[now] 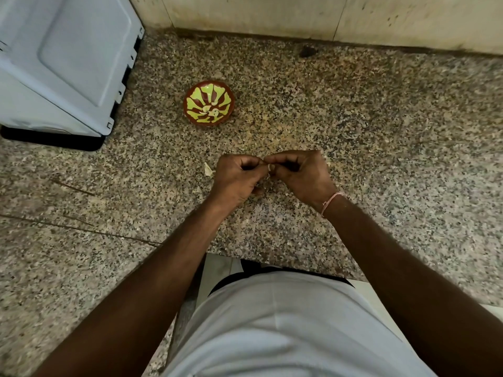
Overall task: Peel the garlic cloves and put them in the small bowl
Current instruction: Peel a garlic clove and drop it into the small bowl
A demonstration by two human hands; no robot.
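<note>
Head view is showing both sets of fingertips [261, 161] curling in and pinching a pale garlic clove [269, 167] between them above the speckled counter [381, 131]. Left hand [239, 176] and right hand [298, 175] are meeting knuckle to knuckle. At 11 o'clock from the hands, well apart, the small bowl [209, 103] is sitting with peeled cloves inside. A scrap of peel [208, 169] is lying at 9 o'clock, just beside the left hand.

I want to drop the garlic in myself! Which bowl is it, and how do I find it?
Start at the big pale blue-grey appliance on the left of the speckled granite counter. Just to its right, beyond the two hands, sits a small round bowl. It is the only dish there: brown rim, bright yellow-green petal pattern inside.
</note>
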